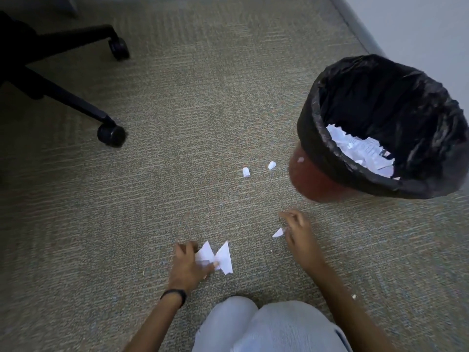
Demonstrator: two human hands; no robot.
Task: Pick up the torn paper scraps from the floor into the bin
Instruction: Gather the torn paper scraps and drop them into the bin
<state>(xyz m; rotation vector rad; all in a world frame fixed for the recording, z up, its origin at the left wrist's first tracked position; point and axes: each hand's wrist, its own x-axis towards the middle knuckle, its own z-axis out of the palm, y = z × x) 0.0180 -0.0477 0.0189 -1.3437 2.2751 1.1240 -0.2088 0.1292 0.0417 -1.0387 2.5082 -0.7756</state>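
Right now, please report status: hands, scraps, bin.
Left hand grips two white scraps. Right hand pinches a small scrap. Two loose scraps on carpet beside the bin. Nothing blocks the bin.

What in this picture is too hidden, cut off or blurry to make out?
- Head view: the bin's bottom is hidden under paper and dark liner.
- The office chair is cut off by the left edge; only legs and wheels show.
- The print on the paper is too small to read.
- The scraps in the left hand overlap; their count is unclear.
- The right hand's grip on a small scrap is blurred.
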